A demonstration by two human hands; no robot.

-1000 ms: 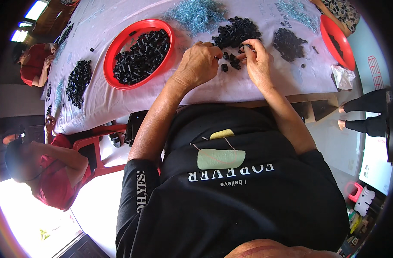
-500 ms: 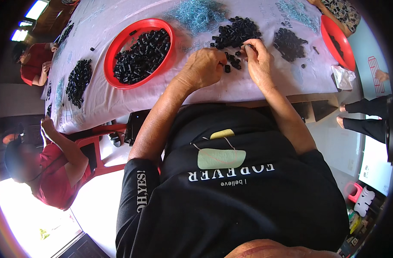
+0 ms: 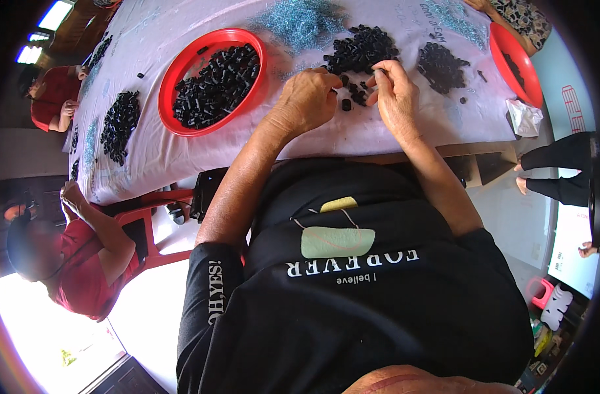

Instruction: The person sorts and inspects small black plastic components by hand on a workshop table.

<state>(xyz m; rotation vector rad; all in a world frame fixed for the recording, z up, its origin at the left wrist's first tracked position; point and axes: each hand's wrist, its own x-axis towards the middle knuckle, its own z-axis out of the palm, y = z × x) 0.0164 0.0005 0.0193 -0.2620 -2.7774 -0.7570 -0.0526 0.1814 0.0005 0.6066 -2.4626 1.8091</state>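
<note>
A heap of small black plastic cylinders (image 3: 362,47) lies on the cloth-covered table just beyond my hands. Several loose ones, among them a single black cylinder (image 3: 346,105), lie in the gap between my hands. My left hand (image 3: 308,100) is closed, its fingers curled at the left edge of these loose pieces; what it holds is hidden. On the other side, my right hand (image 3: 396,95) pinches thumb and fingertips together at the heap's near edge. A small dark bit shows at those fingertips, too small to name.
A red basin (image 3: 265,79) of black cylinders stands to the left. Beyond the heap is a pile of clear bluish pieces (image 3: 298,25). More black parts (image 3: 442,69) and another red basin (image 3: 536,92) lie right. People in red (image 3: 93,262) sit at the left side.
My left hand has shifted slightly left and its fingers have moved up toward the heap. The right hand stays nearly in place, its lower fingers a little less curled.
</note>
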